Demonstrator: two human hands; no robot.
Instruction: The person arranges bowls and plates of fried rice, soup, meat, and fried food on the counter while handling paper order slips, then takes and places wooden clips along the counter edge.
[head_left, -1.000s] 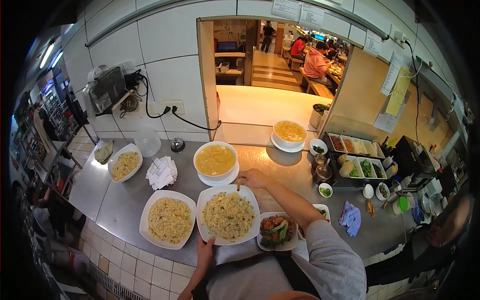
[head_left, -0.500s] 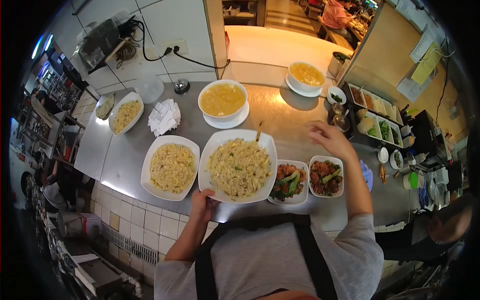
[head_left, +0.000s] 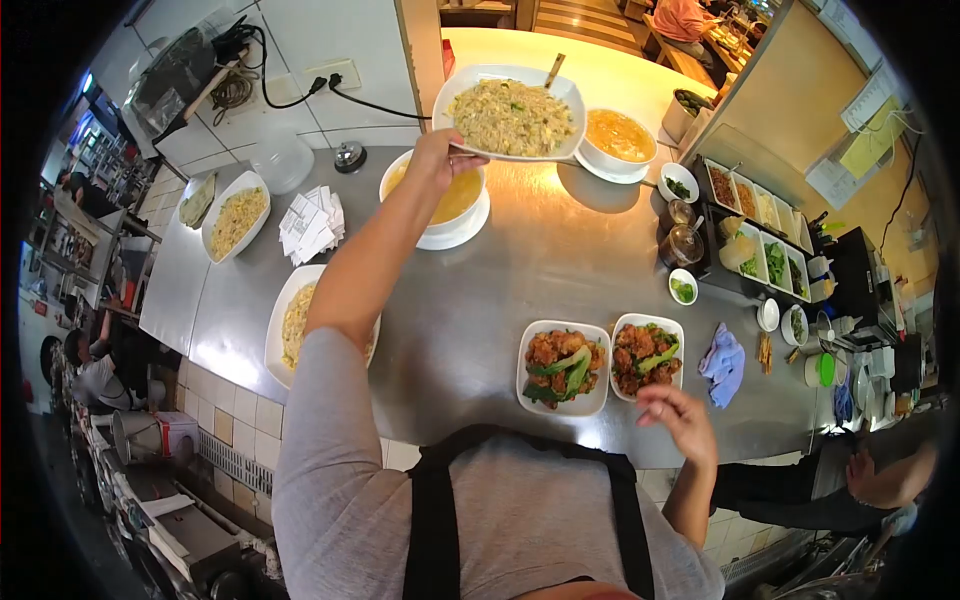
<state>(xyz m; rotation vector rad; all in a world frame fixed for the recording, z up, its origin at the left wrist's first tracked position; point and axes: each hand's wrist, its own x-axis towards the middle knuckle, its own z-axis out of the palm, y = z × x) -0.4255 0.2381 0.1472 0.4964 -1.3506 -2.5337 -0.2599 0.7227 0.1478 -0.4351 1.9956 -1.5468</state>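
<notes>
My left hand [head_left: 440, 155] is stretched far forward, gripping the near left corner of a white plate [head_left: 577, 112] of fried rice [head_left: 510, 115]. A handle [head_left: 555, 70] sticks up at the plate's far edge. The plate hovers tilted by the serving ledge, partly covering a yellow soup bowl [head_left: 465, 205] below. Nearer me, my right hand [head_left: 680, 418] is in the air with fingers half curled and apart, holding nothing. Just beyond it lie dark fried pieces [head_left: 642, 352] with greens in one white dish, and similar fried pieces [head_left: 560, 362] in another.
Another plate of fried rice [head_left: 295, 325] is partly behind my left arm. A smaller rice dish [head_left: 237, 222], paper slips [head_left: 310, 222] and a bell [head_left: 349, 157] stand left. Rightward are an orange soup bowl [head_left: 618, 137], blue cloth [head_left: 722, 365] and garnish trays [head_left: 772, 262]. A co-worker's hand [head_left: 862, 470] shows right.
My left hand has carried the fried rice plate forward from the counter's near side to the ledge. My right hand has drawn back toward me, beside the fried dishes.
</notes>
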